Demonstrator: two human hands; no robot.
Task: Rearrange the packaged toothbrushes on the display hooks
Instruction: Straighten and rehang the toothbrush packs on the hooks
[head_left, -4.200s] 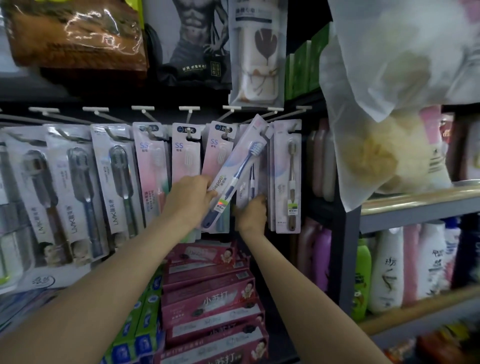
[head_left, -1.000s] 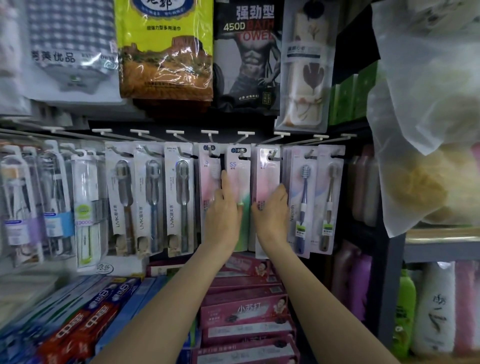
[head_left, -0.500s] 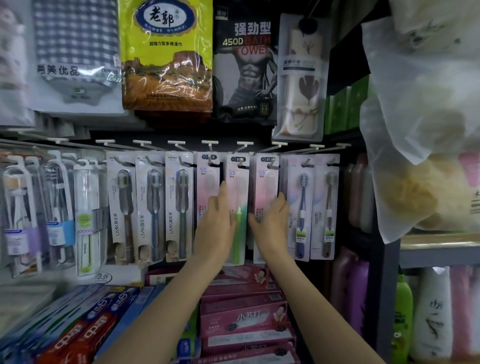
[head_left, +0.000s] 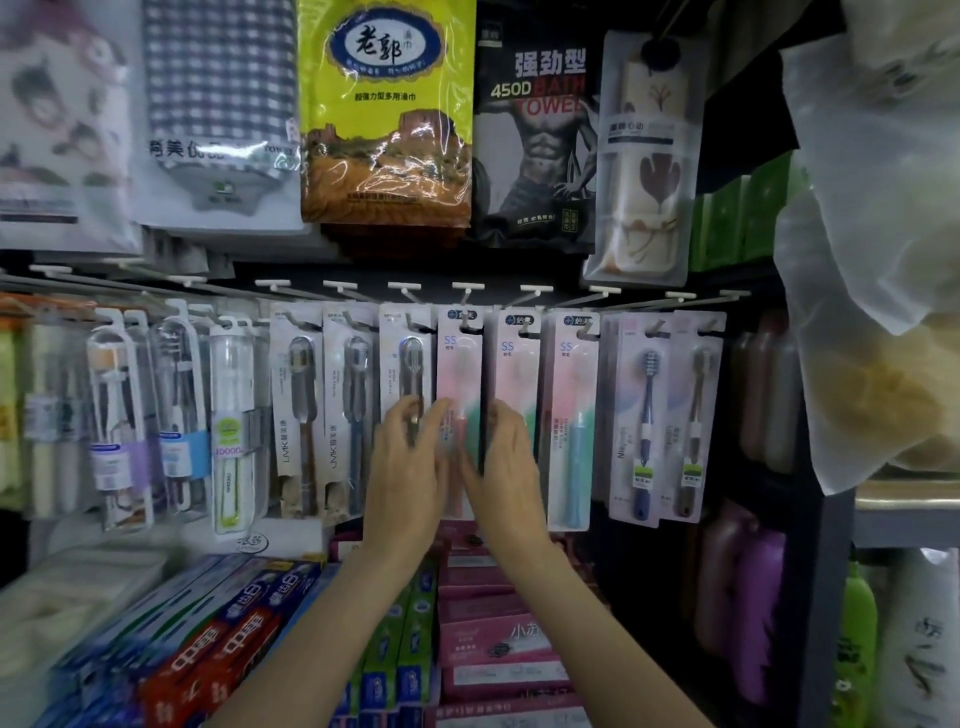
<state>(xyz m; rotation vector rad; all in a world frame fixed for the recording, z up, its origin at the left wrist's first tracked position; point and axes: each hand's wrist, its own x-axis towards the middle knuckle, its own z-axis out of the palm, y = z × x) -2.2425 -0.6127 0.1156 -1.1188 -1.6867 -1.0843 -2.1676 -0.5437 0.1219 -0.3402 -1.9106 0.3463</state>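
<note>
Toothbrush packs — flat pink-and-green "SS" carded blisters (head_left: 460, 415) — hang on the white wire display hooks (head_left: 467, 287) at 12 o'clock. Both hands have shifted left since a second ago: left hand (head_left: 408, 462) and right hand (head_left: 501, 462) now bracket the leftmost pink pack, fingers loosely extended, touching it — apparently squaring it, not lifting.

A shop: packaged toothbrushes (head_left: 566, 415) on display hooks (head_left: 467, 291), stacked toothpaste boxes (head_left: 223, 639) below.
</note>
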